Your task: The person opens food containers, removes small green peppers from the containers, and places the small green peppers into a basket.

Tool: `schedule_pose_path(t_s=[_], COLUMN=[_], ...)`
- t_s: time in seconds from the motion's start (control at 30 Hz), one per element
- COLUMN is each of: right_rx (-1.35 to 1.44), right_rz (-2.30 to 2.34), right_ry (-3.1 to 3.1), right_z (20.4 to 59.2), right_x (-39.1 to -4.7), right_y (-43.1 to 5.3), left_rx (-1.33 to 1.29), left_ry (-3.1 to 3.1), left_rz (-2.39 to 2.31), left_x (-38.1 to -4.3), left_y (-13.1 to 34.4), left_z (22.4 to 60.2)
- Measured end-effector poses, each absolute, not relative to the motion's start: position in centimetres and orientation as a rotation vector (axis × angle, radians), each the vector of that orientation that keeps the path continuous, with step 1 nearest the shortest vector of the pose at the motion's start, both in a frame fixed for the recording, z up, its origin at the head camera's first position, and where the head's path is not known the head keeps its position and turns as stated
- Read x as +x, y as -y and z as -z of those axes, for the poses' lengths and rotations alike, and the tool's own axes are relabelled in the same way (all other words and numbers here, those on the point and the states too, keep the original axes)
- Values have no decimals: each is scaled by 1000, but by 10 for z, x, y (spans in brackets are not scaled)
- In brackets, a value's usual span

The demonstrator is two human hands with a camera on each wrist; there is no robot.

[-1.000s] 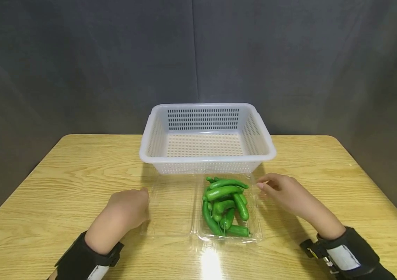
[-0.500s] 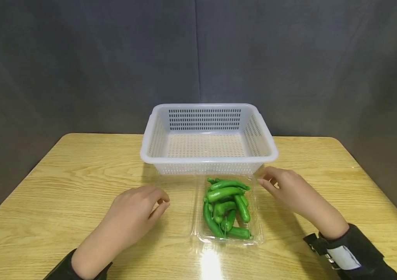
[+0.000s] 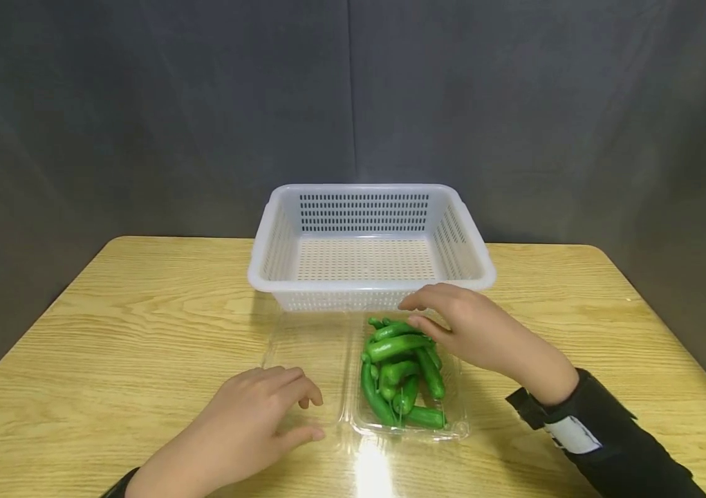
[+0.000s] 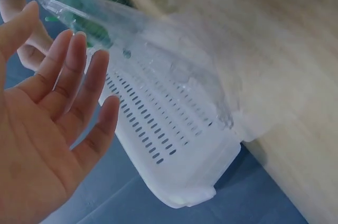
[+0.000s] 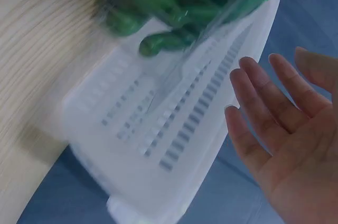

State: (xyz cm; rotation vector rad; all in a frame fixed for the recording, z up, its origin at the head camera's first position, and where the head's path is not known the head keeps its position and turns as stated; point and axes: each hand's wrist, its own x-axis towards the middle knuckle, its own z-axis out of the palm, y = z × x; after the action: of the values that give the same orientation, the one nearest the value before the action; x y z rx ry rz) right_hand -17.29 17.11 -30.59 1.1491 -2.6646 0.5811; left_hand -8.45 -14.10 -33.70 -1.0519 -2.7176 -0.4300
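Several green chili peppers (image 3: 395,346) lie heaped in the right half of a clear plastic clamshell (image 3: 456,408). Its see-through lid (image 3: 310,342) is folded out flat to the left. My right hand (image 3: 471,328) hovers over the upper right of the peppers, its fingers loosely bent and holding nothing. Over the lid's lower part is my left hand (image 3: 259,415), its thumb and fingers apart with nothing between them. Both palms, the left hand (image 4: 47,123) and the right hand (image 5: 296,145), show bare in the wrist views. Part of the peppers' top end is hidden behind the right hand.
A white slotted plastic basket (image 3: 371,285) stands just behind the clamshell, with nothing in it. Wood-grain tabletop (image 3: 160,304) extends to both sides. A dark grey curtain (image 3: 203,104) hangs behind the table and along its sides.
My left hand has left the lid's outer edge and moved right and nearer, its fingers spreading. My right hand has moved left from beside the clamshell to above the peppers. The peppers look unmoved.
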Motion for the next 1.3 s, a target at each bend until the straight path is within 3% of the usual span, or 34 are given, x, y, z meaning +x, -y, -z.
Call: schedule_pose_path(t_s=[0.53, 1.3], right_rx=[1340, 1473], right_rz=[-544, -433], right_ry=[2615, 2685], right_z=[299, 306], right_x=[-175, -170], right_y=[-140, -133], left_rx=[-1178, -1198], left_ry=[2634, 2640], left_rz=[436, 462], left_x=[-87, -86], left_y=[138, 134], left_z=[346, 347])
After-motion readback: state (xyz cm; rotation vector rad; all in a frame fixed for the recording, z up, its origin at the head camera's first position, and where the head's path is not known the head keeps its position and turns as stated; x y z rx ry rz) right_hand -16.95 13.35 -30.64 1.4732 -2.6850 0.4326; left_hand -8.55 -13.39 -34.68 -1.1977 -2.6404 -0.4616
